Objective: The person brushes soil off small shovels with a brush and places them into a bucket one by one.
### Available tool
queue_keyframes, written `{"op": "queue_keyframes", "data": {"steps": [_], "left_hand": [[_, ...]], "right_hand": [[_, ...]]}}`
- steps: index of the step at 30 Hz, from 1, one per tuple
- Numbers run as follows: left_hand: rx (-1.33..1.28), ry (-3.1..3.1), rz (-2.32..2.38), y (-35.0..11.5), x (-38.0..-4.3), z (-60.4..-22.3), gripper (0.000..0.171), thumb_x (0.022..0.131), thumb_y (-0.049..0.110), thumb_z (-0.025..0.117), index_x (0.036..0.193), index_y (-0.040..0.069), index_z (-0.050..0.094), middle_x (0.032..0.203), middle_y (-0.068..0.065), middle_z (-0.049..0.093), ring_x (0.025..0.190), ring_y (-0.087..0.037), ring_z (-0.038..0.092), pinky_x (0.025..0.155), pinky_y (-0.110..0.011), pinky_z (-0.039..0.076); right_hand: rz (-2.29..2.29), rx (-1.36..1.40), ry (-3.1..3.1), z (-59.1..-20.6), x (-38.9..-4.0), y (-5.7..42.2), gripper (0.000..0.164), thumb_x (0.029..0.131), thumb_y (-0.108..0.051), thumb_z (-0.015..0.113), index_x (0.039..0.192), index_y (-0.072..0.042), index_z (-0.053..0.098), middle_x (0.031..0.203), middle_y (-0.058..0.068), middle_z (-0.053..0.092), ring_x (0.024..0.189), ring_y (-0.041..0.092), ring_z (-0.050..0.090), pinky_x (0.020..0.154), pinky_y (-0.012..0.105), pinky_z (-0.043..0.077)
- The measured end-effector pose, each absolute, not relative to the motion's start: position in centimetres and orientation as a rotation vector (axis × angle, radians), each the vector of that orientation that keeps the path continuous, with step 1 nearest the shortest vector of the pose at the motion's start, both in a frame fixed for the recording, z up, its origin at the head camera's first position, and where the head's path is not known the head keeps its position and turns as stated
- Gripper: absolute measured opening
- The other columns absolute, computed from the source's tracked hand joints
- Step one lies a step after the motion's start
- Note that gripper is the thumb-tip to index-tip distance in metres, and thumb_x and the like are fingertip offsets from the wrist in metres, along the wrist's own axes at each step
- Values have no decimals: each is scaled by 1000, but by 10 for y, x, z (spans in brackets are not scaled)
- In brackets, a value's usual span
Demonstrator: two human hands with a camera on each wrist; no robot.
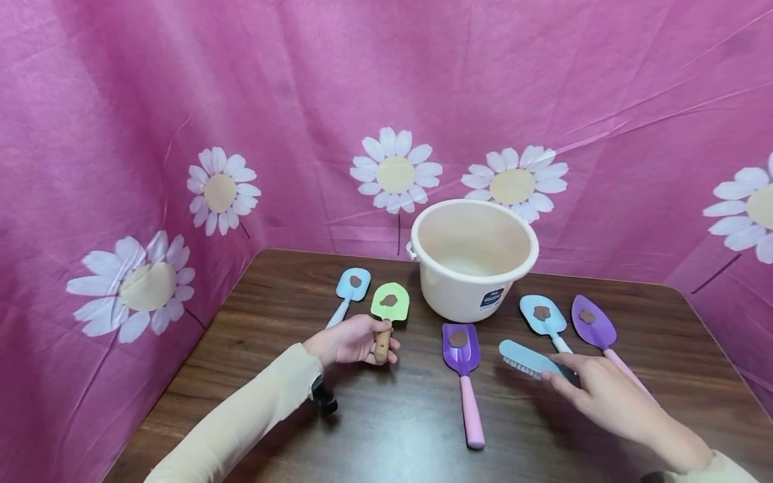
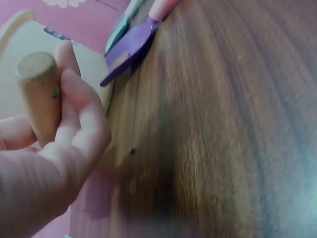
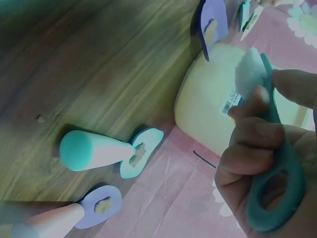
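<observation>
My left hand grips the wooden handle of a small trowel with a light green blade; a brown patch lies on that blade. In my right hand is a blue brush, bristles facing down, held over the table. The right wrist view shows the brush's looped handle in my palm and the fingers wrapped around it. Between the hands lies a purple scoop with a pink handle and a brown patch on its blade.
A cream bucket stands at the back of the wooden table. A blue shovel lies left of the green trowel. Right of the bucket lie another blue shovel and a pointed purple trowel, each with a brown patch. A pink flowered cloth hangs behind.
</observation>
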State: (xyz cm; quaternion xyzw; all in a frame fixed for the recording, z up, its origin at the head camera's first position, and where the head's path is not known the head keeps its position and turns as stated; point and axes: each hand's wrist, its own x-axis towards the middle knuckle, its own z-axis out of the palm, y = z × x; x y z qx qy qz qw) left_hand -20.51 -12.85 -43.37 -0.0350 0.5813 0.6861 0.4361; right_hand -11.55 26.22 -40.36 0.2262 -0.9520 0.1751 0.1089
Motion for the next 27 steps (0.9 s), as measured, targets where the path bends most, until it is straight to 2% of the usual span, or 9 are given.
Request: {"op": "queue_keyframes", "data": {"steps": [2, 4, 12, 15, 23, 27], "left_hand": [[-65, 1409, 1713, -129, -200, -431, 11, 104, 20, 29, 109, 10, 29, 92, -9, 59, 74, -19, 68, 65, -25, 54], [-37, 1369, 1722, -129, -195, -428, 9, 104, 19, 29, 106, 11, 29, 92, -9, 58, 76, -19, 68, 68, -25, 55], [89, 1237, 1736, -123, -164, -419, 8, 103, 15, 31, 98, 11, 36, 90, -6, 62, 81, -20, 70, 73, -29, 58], [109, 1213, 1746, -120, -153, -417, 7, 103, 14, 32, 100, 10, 36, 90, -6, 61, 81, -19, 70, 73, -29, 59], [90, 1225, 1793, -108, -129, -410, 7, 101, 15, 38, 107, 10, 38, 93, -7, 59, 83, -19, 69, 79, -34, 59], [67, 1245, 1822, -104, -121, -408, 9, 101, 16, 42, 107, 10, 39, 91, -6, 60, 81, -17, 68, 82, -37, 59]], "right_hand": [[547, 637, -2801, -401, -116, 261, 17, 85, -24, 72, 98, -14, 71, 53, -22, 34, 46, -10, 23, 42, 13, 22], [555, 591, -2797, -398, -117, 259, 17, 84, -25, 73, 98, -15, 70, 51, -21, 29, 45, -9, 21, 41, 15, 22], [633, 461, -2814, -389, -123, 248, 16, 84, -31, 73, 92, -19, 65, 53, -15, 30, 47, -4, 25, 44, 19, 23], [655, 466, -2812, -387, -126, 240, 16, 84, -31, 73, 85, -20, 62, 54, -15, 28, 46, -4, 25, 43, 18, 25], [659, 472, -2843, -381, -131, 219, 19, 87, -39, 69, 80, -24, 59, 52, -15, 23, 45, -2, 24, 42, 20, 26], [677, 511, -2844, -379, -133, 204, 23, 88, -42, 66, 77, -26, 54, 54, -15, 24, 46, -2, 25, 42, 19, 25]]}}
